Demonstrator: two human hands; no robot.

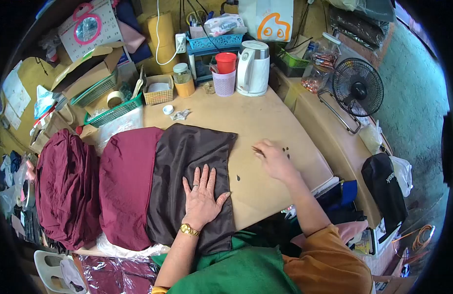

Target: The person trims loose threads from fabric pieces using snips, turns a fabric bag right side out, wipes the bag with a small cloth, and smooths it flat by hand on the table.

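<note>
Dark cloth (170, 191) lies under the spread left hand (202, 197); right hand (274, 158) curls near black bits (287, 149); can't tell its grip.

A tan-topped bench (265, 110) is carrying a rumpled maroon bundle (67, 196), a flatter maroon cloth (126, 196) and a dark brown cloth (180, 152), all lying side by side at left. Small dark pieces (238, 178) are dotting the bare surface at right. Toward the back, a white electric kettle (258, 73), a lilac perforated basket (224, 84) and an orange-filled jar (185, 89) are standing; a round white cap (168, 110) and a crumpled packet (180, 115) are lying nearer.
</note>
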